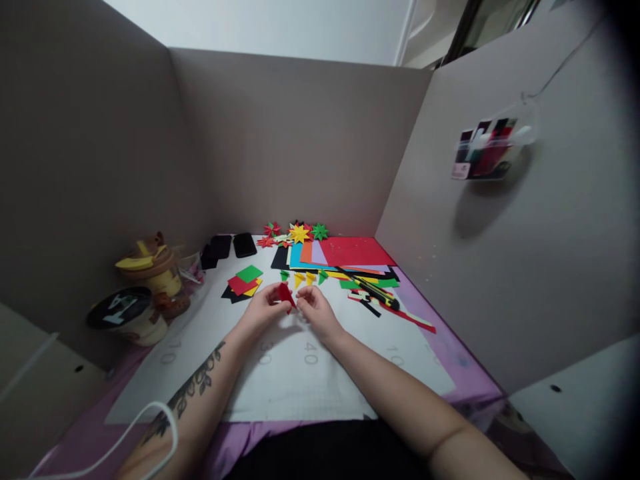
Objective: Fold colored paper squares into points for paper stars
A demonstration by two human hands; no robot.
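Note:
My left hand (265, 307) pinches a small folded piece of red paper (286, 296) above the white sheet. My right hand (315, 310) is closed at the paper's right edge, its fingertips on or right against the lower tip; the exact contact is too small to make out. Just beyond my hands stand small folded paper pieces: yellow ones (305, 279) in the middle and a green one (323, 275) at either end. Left of my hands lie loose paper squares (243, 285) in red, green, yellow and black.
Folded paper stars (299, 233) sit at the back, beside coloured paper sheets (355, 251). A yellow-black utility knife (376, 293) lies on paper strips at right. Tubs (135, 313) and cups stand at left. Grey partition walls (300, 147) enclose the table.

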